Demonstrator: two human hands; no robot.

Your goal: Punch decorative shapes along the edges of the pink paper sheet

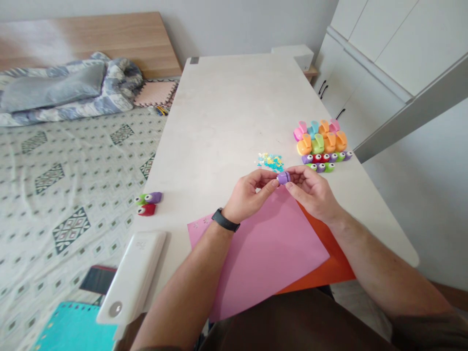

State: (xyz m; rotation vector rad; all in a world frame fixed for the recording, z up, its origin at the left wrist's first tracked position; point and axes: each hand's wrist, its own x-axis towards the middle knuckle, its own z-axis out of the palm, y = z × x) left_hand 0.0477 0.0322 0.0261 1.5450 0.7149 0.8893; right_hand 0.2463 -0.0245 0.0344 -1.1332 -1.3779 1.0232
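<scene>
Both my hands meet over the far edge of a pink paper sheet (263, 253) on the pale table (226, 107). Between them is a small purple paper punch (283, 177). My left hand (250, 195), with a black band on its wrist, pinches the punch from the left. My right hand (312, 187) grips it from the right with thumb and fingers. An orange sheet (329, 263) lies under the pink one. Just beyond the punch is a little heap of blue and yellow paper bits (270, 161).
Several larger pastel punches (321, 136) and small coloured punches (327, 161) stand at the table's right. Two small punches, green-purple (149, 198) and red (146, 209), sit near the left edge. A white device (133, 275) overhangs the near left corner. A bed (66, 165) lies left.
</scene>
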